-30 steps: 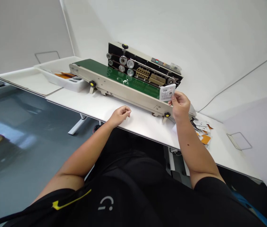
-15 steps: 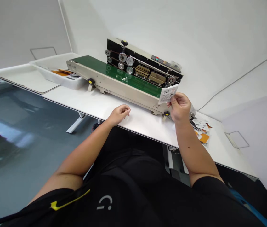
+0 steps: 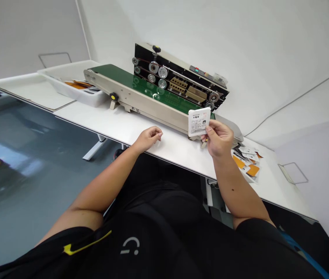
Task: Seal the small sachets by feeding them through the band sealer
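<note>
Packet (image 3: 198,122), white and printed, is pinched between the thumb and fingers of the right hand (image 3: 218,138); it is held up above the worktop (image 3: 118,124), just in front of the right end of the green belt (image 3: 153,87) of the sealing machine (image 3: 179,73); the left hand (image 3: 148,140) is rested at the worktop's front edge, its fingers loosely curled and nothing gripped; a loose pile of white and orange sachets (image 3: 245,162) is spread near the worktop's right end, beyond the right hand; a white tray (image 3: 56,89) with orange sachets (image 3: 75,84) inside is placed past the machine's left end.
</note>
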The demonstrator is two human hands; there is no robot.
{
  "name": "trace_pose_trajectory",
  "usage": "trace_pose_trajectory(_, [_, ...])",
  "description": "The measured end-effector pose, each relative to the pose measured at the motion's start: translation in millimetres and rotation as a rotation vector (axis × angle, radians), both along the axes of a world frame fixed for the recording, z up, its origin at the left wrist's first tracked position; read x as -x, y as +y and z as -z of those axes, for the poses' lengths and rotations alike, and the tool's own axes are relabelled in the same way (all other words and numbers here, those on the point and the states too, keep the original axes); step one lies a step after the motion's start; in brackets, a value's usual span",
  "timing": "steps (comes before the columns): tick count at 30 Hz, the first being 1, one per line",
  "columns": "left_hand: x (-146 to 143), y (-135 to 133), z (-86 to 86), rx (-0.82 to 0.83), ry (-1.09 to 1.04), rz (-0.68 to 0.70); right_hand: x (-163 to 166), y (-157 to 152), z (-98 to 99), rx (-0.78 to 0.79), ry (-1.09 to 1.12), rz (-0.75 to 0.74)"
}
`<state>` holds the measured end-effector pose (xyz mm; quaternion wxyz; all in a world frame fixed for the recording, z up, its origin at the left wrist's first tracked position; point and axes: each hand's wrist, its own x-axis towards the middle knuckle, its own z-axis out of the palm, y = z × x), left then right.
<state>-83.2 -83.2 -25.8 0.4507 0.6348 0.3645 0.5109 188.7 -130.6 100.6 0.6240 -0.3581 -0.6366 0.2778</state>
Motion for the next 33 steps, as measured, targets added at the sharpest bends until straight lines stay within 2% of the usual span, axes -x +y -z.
trace_pose_trajectory(12, [-0.1,-3.1,-3.7,0.000,0.016,-0.008,-5.7,-3.1,2.1,-0.064,-0.254,0.075])
trace_pose_trajectory(14, [0.0,-1.9,-2.5,-0.002,0.021,-0.004,-16.4,11.8,-4.9,-0.045,-0.221,0.136])
trace_pose_trajectory(17, [0.3,-0.5,-1.4,-0.006,0.030,-0.005,-46.0,53.6,-23.9,0.037,0.001,0.359])
trace_pose_trajectory(21, [0.8,-0.6,-2.5,0.003,0.034,-0.016,-88.9,113.7,-48.7,0.246,0.224,0.545])
trace_pose_trajectory(25, [1.1,-0.9,-3.7,0.012,0.027,-0.019,-101.9,145.8,-53.2,0.448,0.288,0.574])
trace_pose_trajectory(33, [0.7,-1.8,-5.1,0.015,0.014,-0.006,-91.4,169.5,-47.0,0.556,0.376,0.532])
